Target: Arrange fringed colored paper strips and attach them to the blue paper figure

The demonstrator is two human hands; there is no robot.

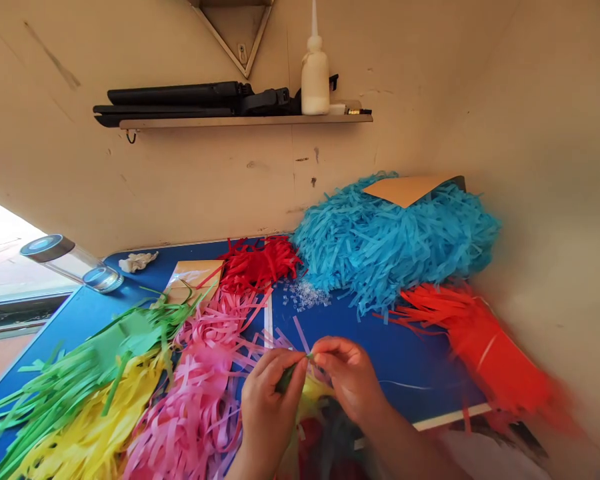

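At the front edge of the blue table (pixel 405 360), my left hand (pixel 273 393) and my right hand (pixel 347 373) meet fingertip to fingertip. The left thumb and forefinger pinch a piece of green tissue paper (pixel 286 380), partly hidden in the palm. My right thumb and forefinger close on its small tip, beside the left fingertips. Below the hands hangs yellow fringe (pixel 316 388), blurred lower down. Purple strips (pixel 300 333) lie just behind the fingers. To the left spread pink fringed paper (pixel 200 373), yellow fringed paper (pixel 105 413) and green fringed paper (pixel 100 360).
A large blue fringe heap (pixel 390 233) bears brown card (pixel 405 190). Red fringe (pixel 260 263) and clear plastic bits (pixel 307 295) lie nearby; orange-red fringe (pixel 495 353) overhangs the right edge. A glass bottle (pixel 87 267) stands far left. The wall shelf (pixel 245 123) holds a squeeze bottle (pixel 315 80).
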